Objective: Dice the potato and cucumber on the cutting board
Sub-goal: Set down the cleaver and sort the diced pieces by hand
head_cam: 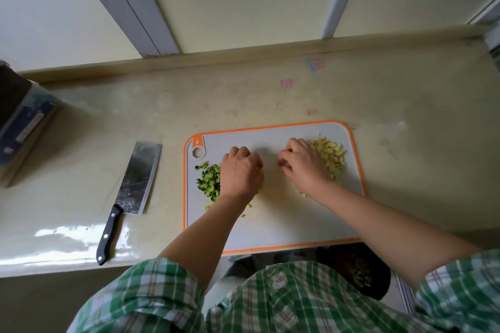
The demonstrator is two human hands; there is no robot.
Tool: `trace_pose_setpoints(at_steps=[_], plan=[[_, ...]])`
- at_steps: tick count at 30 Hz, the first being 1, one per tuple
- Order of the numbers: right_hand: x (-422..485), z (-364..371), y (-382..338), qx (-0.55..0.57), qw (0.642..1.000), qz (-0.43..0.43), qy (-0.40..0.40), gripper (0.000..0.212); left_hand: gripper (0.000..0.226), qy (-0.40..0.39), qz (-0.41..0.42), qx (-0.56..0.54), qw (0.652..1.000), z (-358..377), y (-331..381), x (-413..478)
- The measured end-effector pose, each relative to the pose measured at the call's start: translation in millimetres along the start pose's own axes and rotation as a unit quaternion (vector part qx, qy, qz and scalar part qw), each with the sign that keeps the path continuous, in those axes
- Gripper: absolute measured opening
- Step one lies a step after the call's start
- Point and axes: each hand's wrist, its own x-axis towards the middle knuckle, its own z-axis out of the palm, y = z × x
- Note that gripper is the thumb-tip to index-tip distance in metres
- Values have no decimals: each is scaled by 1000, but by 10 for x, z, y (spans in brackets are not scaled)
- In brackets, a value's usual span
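Two piles are set on the cutting board (284,219): cucumber dice (209,180) at 9 o'clock, potato dice (334,155) at 3. Both hands, left hand (242,170) and right hand (303,165), are curled; any pinch is hidden. Dice could be swept off by hasty gathering.

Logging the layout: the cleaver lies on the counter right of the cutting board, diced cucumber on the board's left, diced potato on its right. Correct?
No: the head view shows the cleaver left of the cutting board, not right. The diced cucumber and diced potato sit as you said.
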Motion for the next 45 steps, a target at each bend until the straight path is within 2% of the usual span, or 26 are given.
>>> trace_pose_setpoints(at_steps=[4, 10, 16, 22, 26, 32, 36, 45], plan=[[52, -22, 24, -12, 999, -8, -33, 8, 11, -10, -5, -9, 1000, 8, -18, 24], [106, -158, 288, 157, 981, 94, 57, 7, 11, -27, 4, -34, 999, 94, 173, 144], [-38, -153, 486, 151, 977, 141, 55, 9, 9, -52, 59, 6, 997, 182, 400, 262], [-67, -181, 512, 128, 985, 112, 41, 9, 10, -96, 81, 79, 989, 174, 386, 289], [-30, -205, 475, 109, 988, 92, 50, 13, 15, -77, 72, 108, 989, 144, 275, 262], [-114, -133, 382, 39, 999, -20, 24, 5, 18, -29, 58, 24, 998, 108, 263, 244], [-162, -124, 424, -7, 999, -4, 43, 10, 15, -33, 91, -14, 995, 146, 391, 268], [-214, -144, 522, 0, 999, -6, 43, 12, 14, -47, 144, 18, 988, 277, 512, 310]])
